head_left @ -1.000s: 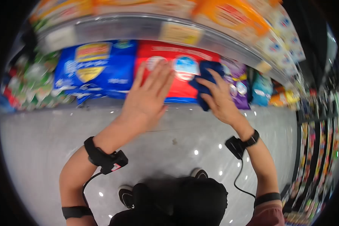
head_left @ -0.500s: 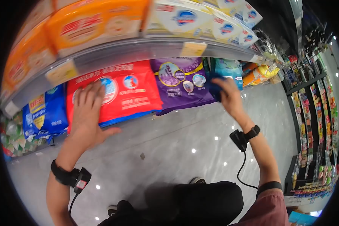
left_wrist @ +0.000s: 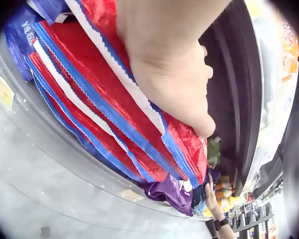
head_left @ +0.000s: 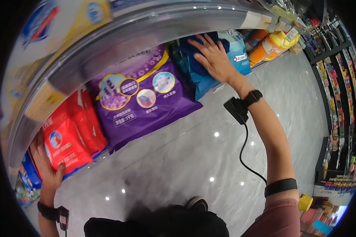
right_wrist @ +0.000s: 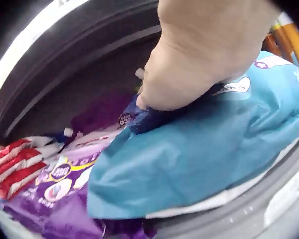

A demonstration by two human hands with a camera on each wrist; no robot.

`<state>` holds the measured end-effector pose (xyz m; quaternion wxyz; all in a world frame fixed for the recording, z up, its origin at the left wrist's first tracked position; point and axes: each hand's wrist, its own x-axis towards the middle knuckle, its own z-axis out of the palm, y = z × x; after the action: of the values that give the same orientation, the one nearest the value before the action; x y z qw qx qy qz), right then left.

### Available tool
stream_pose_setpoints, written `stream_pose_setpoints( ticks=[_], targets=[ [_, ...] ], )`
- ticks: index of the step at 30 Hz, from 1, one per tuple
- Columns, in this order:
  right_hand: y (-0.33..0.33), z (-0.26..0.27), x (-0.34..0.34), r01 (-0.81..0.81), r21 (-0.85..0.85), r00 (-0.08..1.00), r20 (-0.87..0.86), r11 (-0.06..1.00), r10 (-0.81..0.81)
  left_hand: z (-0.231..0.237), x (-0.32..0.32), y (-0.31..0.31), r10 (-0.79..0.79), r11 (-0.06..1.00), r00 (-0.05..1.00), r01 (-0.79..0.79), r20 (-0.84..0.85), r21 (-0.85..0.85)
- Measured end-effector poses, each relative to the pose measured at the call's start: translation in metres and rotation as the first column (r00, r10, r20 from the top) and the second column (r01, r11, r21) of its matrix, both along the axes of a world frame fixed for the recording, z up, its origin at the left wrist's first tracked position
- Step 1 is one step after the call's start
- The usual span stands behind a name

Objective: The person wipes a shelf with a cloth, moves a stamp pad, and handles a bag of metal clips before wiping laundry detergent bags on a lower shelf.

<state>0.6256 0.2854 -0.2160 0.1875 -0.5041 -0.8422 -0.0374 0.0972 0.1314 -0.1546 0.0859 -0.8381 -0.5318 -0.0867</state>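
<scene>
My right hand (head_left: 217,63) lies with fingers spread over a dark blue cloth (head_left: 188,48), pressing it onto a teal bag (head_left: 205,85) on the low shelf. From the right wrist view, a bunched edge of the cloth (right_wrist: 154,119) shows under the hand, above the teal bag's smooth side. My left hand (head_left: 47,172) rests on a red bag (head_left: 63,144) at the far left, thumb held out to the side. Several red bags with blue and white edges (left_wrist: 94,99) lie stacked under it in the left wrist view. A purple bag (head_left: 146,118) with lavender pictures lies between the hands.
A shelf edge (head_left: 126,31) with price tags overhangs the bags. Yellow-capped orange bottles (head_left: 269,47) stand right of the teal bag, and a blue bag (head_left: 29,173) lies at the left end. Grey tiled floor (head_left: 178,158) lies in front; another stocked rack (head_left: 340,98) is at right.
The view has shifted rightward along the shelf. My right hand has moved with the cloth from the red bag past the purple one onto the teal bag; my left hand stays on the red bag.
</scene>
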Motion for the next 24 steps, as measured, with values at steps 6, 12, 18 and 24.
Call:
stream_pose_setpoints(
  ticks=[6,12,18,24],
  targets=[
    [0.06,-0.008,0.011,0.308,0.248,0.934,0.107,0.918,-0.342,-0.012,-0.01,0.002,-0.01,0.999,1.0,0.008,0.026,0.044],
    [0.118,0.003,0.071,0.516,-0.014,0.781,0.418,0.856,-0.464,-0.018,-0.015,0.002,-0.024,0.998,0.999,0.021,0.045,0.064],
    [0.083,-0.011,0.077,0.535,-0.019,0.825,-0.203,0.844,-0.528,-0.021,-0.016,0.003,-0.032,0.996,0.998,0.027,0.06,0.08],
    [0.0,-0.027,0.046,0.403,0.292,0.902,-0.288,0.868,-0.322,-0.019,-0.013,0.004,-0.073,0.994,0.995,0.067,0.062,0.089]
  ],
)
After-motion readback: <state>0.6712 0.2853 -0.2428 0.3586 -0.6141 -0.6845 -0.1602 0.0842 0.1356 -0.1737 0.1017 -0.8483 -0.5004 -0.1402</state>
